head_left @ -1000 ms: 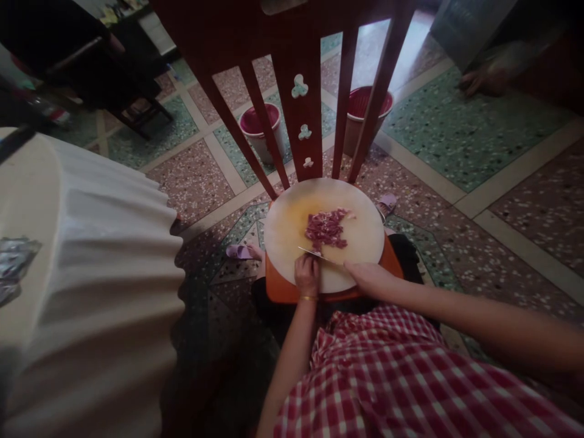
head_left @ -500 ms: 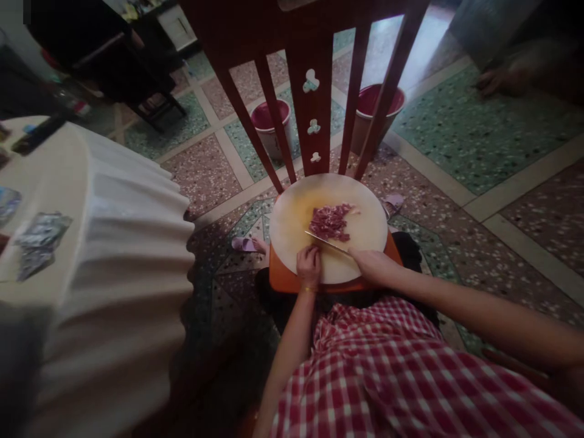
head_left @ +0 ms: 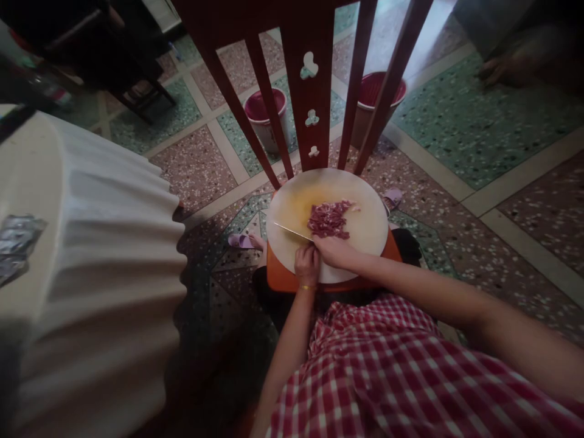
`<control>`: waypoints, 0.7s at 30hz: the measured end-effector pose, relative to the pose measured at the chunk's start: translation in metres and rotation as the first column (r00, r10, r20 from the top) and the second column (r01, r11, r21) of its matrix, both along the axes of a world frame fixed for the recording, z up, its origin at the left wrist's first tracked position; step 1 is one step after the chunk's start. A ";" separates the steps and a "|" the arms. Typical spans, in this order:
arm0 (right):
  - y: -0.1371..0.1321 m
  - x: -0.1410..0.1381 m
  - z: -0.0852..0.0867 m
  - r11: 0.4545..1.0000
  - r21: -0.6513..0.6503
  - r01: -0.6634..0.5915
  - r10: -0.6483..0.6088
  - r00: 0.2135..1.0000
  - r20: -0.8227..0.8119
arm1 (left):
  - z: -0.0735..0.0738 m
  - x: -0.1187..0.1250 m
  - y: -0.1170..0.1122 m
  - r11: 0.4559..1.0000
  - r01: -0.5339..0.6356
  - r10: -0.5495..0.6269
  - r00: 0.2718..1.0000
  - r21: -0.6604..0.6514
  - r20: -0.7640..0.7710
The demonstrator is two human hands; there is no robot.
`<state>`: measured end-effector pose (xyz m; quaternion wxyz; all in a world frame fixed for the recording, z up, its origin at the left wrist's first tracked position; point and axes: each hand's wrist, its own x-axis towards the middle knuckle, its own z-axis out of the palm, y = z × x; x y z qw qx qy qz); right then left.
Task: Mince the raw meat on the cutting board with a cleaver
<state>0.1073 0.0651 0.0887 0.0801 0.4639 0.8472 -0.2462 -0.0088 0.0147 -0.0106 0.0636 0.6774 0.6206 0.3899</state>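
Far left of the fingers: a pale table draped in a pleated white cloth [head_left: 104, 243], a crumpled silvery wrapper [head_left: 16, 240] lying on its top. It crowds the person's left elbow side.

Ahead of the left fingers and to their left, a lilac slipper [head_left: 241, 241] sits on the speckled terrazzo floor [head_left: 456, 121], a foot partly in it.

The left hand [head_left: 307, 264], gold bangle at the wrist, is clenched into a loose fist at the near rim of the round pale wooden chopping board [head_left: 365, 234]. Whether it grips anything I cannot tell; it looks to be steadying the board.

The long steel knife blade [head_left: 292, 230] runs out leftward from the right fingers, just past the left knuckles, its edge low to the board. The right hand [head_left: 335, 250] is wrapped around the knife's handle, which the hand hides.

Just beyond the right fingertips, touching the blade's inner end, lies the heap of chopped red raw meat [head_left: 330, 219], near the board's middle, likely gathered there for chopping.

The board rests on an orange seat [head_left: 285, 280] of a dark red wooden chair; its slatted back [head_left: 310, 85] rises directly beyond the fingers and blocks any forward reach.

Through the slats stand two pink plastic buckets [head_left: 262, 118], well apart from the hands.

Far right: another person's hand [head_left: 502, 70] rests on the floor.
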 end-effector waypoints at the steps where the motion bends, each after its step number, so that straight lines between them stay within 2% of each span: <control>1: -0.001 0.001 -0.001 1.000 0.004 0.003 -0.003 1.000 -0.013 | 0.000 0.000 0.000 1.000 0.001 -0.001 1.000 0.003 -0.001; 4: -0.017 0.028 -0.004 1.000 0.002 0.000 0.000 0.999 -0.047 | -0.001 0.000 -0.001 1.000 0.000 0.000 1.000 0.009 0.009; 7: -0.034 0.067 -0.006 0.994 -0.103 0.039 -0.031 0.997 0.072 | 0.000 0.000 -0.001 1.000 0.007 -0.007 1.000 0.005 0.028; 10: -0.034 0.085 0.001 0.993 -0.084 0.087 -0.074 0.985 0.154 | 0.003 0.000 -0.002 1.000 0.024 -0.024 0.998 0.006 0.050; 12: -0.032 0.082 0.008 0.995 -0.039 0.093 -0.086 0.984 0.156 | 0.006 0.000 -0.003 0.999 0.032 -0.033 0.998 0.020 0.059; 15: -0.034 0.072 0.015 0.999 -0.033 0.021 -0.017 0.994 0.110 | 0.006 -0.002 -0.005 0.999 0.020 -0.022 0.998 0.041 0.052; 21: -0.038 0.052 0.007 0.999 -0.020 -0.025 0.026 0.998 0.055 | -0.004 -0.002 -0.003 1.000 0.008 -0.008 1.000 0.017 -0.014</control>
